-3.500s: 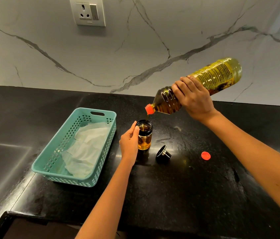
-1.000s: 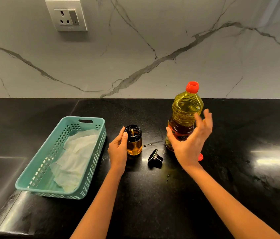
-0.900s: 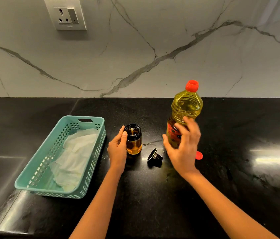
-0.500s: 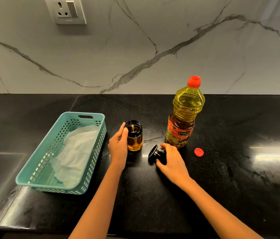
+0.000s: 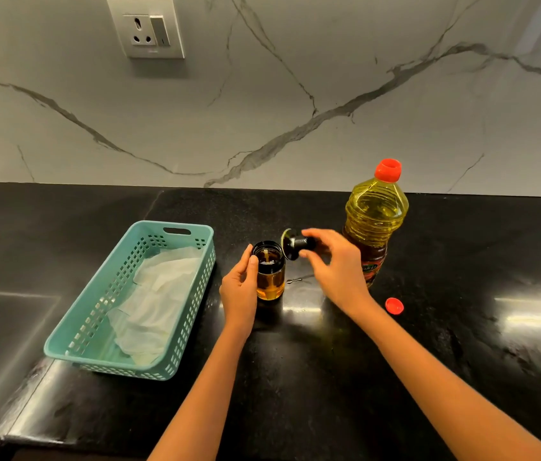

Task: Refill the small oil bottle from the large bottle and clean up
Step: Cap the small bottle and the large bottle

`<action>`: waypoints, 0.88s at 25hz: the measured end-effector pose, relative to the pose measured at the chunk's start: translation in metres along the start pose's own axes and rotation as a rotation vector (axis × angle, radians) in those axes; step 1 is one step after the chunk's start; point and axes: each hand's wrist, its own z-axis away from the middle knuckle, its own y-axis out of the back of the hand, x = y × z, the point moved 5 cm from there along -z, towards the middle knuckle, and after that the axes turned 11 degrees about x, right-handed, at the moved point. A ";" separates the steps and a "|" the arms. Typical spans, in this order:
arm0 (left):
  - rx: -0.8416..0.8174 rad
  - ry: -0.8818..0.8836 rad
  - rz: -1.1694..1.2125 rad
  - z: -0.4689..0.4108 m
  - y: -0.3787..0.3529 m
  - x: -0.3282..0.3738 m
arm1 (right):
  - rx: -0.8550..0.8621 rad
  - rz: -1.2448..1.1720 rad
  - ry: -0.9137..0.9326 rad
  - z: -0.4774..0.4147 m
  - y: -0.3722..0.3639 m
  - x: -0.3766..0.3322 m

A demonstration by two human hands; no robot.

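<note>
Teal basket point(image 5: 113, 367): left part of the worktop point(image 5: 329, 394), running from front edge toward back; white paper point(image 5: 156, 301) inside, probably kept for wiping up. Left hand point(image 5: 239, 294): forearm reaching in from the front edge, fingers straight and together against the left side of the small oil bottle point(image 5: 270, 277), steadying it. Bottle: upright mid-worktop, mouth open, amber oil inside. Black lid point(image 5: 295, 243): tipped sideways just above-right of that mouth, its knob pinched in the fingers of the right hand point(image 5: 335, 271), wrist bent inward — apparently for capping. Large bottle point(image 5: 374, 224): upright behind, toward the back edge; red cap point(image 5: 394, 306) loose in front
</note>
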 end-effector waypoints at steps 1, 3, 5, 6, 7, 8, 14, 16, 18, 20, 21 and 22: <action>-0.022 0.001 0.002 0.001 0.000 -0.001 | -0.053 0.018 0.063 -0.013 -0.003 -0.011; -0.081 0.000 -0.024 0.002 0.000 -0.002 | -0.211 0.083 0.180 -0.034 -0.014 -0.030; -0.116 -0.037 -0.100 0.002 -0.001 -0.002 | -0.375 0.147 0.221 -0.048 -0.027 -0.041; -0.121 -0.060 -0.124 0.002 -0.002 0.000 | -0.453 0.185 0.223 -0.053 -0.033 -0.043; -0.116 -0.078 -0.136 0.002 -0.003 0.001 | -0.530 0.233 0.228 -0.056 -0.040 -0.045; -0.107 -0.088 -0.143 0.002 -0.004 0.002 | -0.604 0.290 0.242 -0.057 -0.046 -0.046; -0.104 -0.059 -0.163 -0.004 -0.007 0.000 | -0.770 0.468 0.283 -0.055 -0.063 -0.047; -0.096 -0.047 -0.168 -0.004 -0.007 -0.002 | -0.777 0.474 0.294 -0.053 -0.064 -0.048; -0.093 -0.054 -0.182 -0.004 -0.009 -0.002 | -0.791 0.483 0.315 -0.052 -0.065 -0.049; -0.100 -0.069 -0.189 -0.004 -0.010 -0.001 | -0.800 0.500 0.330 -0.052 -0.067 -0.050; -0.101 -0.073 -0.192 -0.004 -0.010 -0.001 | -0.805 0.515 0.345 -0.051 -0.068 -0.050; -0.101 -0.078 -0.198 -0.004 -0.010 0.000 | -0.811 0.536 0.362 -0.051 -0.070 -0.051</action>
